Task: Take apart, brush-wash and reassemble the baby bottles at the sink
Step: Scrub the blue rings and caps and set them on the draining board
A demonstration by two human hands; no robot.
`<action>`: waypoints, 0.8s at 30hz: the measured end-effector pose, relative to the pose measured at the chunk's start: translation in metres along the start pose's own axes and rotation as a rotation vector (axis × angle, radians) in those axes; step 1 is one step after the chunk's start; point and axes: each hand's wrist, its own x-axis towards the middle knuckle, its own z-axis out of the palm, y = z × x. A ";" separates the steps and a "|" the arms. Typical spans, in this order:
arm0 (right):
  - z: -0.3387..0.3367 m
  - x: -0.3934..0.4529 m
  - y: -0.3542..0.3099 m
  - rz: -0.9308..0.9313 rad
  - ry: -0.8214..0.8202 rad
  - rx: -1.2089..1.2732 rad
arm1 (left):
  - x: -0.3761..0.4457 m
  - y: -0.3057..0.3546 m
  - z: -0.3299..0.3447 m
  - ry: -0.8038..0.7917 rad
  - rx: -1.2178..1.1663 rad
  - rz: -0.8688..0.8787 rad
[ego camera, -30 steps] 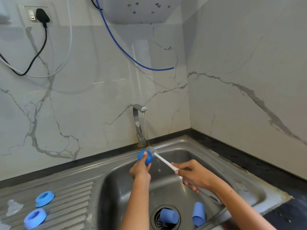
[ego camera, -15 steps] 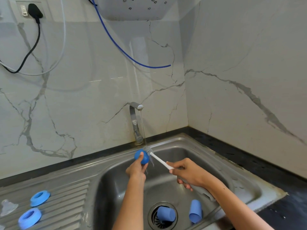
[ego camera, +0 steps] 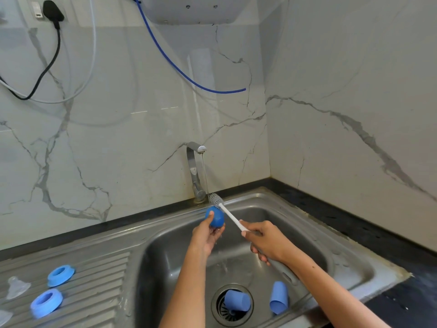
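Nearest me, two blue caps (ego camera: pixel 279 297) lie in the sink (ego camera: pixel 350 266), probably awaiting washing. My left hand (ego camera: pixel 205 235) grips the blue bottle part (ego camera: pixel 215 216) under the tap's (ego camera: pixel 195 171) stream; my right hand (ego camera: pixel 264 240) clasps the brush (ego camera: pixel 216 200), bristles just beyond it, rinsing.

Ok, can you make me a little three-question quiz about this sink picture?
1. True or false: water is running from the tap.
2. Which of the hands grips the bottle brush? A) left hand B) right hand
3. Fill in: two blue rings lie on the ribbed ____ left of the basin.

Key
1. True: a thin stream falls onto the brush head.
2. B; the left holds a blue cap.
3. Drainboard.
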 end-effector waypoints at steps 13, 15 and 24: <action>-0.023 -0.008 -0.005 -0.013 -0.216 0.019 | 0.018 0.011 -0.020 0.130 -0.270 0.046; -0.026 -0.006 -0.003 0.004 -0.253 0.002 | 0.019 0.013 -0.020 0.099 -0.276 0.037; -0.013 -0.009 0.004 -0.121 -0.070 -0.810 | 0.017 0.006 -0.007 0.071 -0.106 -0.040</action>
